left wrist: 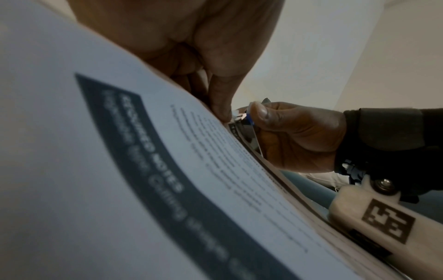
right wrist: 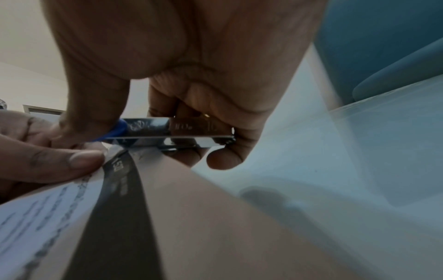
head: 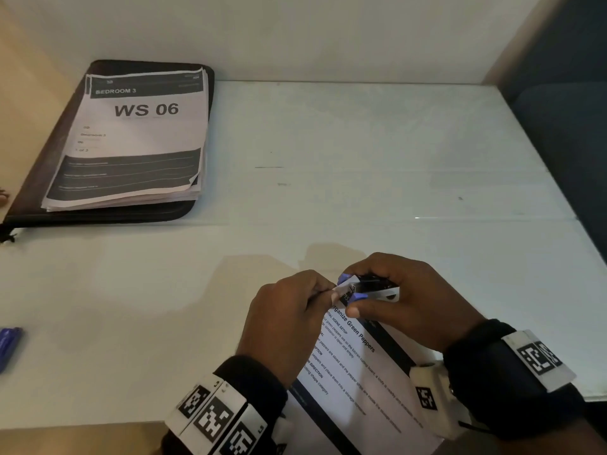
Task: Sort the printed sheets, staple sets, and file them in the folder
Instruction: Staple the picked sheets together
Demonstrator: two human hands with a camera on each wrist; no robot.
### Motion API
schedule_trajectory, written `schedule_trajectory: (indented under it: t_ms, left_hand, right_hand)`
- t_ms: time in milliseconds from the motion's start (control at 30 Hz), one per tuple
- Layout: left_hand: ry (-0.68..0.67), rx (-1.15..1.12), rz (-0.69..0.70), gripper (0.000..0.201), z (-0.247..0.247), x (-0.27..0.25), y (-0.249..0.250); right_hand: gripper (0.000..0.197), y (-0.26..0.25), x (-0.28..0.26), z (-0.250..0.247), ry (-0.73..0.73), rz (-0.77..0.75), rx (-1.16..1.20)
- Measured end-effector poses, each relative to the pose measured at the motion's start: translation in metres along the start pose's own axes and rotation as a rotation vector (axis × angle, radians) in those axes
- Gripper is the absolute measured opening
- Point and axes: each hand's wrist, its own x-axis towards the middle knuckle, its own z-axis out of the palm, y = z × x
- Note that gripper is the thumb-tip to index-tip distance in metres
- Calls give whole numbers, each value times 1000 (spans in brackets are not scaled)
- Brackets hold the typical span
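A set of printed sheets point(head: 354, 366) headed "Organize Green Peppers" lies tilted at the table's near edge, lifted at its top corner. My left hand point(head: 292, 310) pinches that corner between thumb and fingers point(left wrist: 223, 106). My right hand point(head: 407, 300) grips a small chrome stapler point(head: 371, 289) with blue tips, its mouth at the pinched corner point(right wrist: 115, 151). In the right wrist view the stapler point(right wrist: 172, 130) sits level under my fingers. A black zip folder point(head: 108, 215) lies at the far left with a stack of sheets point(head: 134, 139) titled "WS 06" on it.
A blue object point(head: 8, 344) lies at the left edge of the white table point(head: 361, 178). A dark blue chair point(head: 565, 133) stands past the table's right side. A pale wall closes the back.
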Motion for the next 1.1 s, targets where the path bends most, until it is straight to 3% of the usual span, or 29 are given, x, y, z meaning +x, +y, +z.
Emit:
schedule_trajectory:
  t_ms: [433, 633, 767, 900, 1100]
  left_hand:
    - [23, -6, 13, 11, 4, -2, -3]
    - [9, -7, 37, 13, 6, 0, -6]
    - [8, -170, 73, 24, 3, -1, -2]
    - [-26, -215, 119, 65, 6, -2, 5]
    - [64, -190, 121, 42, 8, 1, 3]
  right_hand:
    - [39, 1, 0, 0, 6, -6, -26]
    - [33, 0, 1, 1, 9, -20, -40]
    - [29, -1, 1, 1, 32, -46, -64]
    - [16, -1, 2, 4, 44, -93, -86]
    - [8, -6, 2, 10, 102, -86, -148]
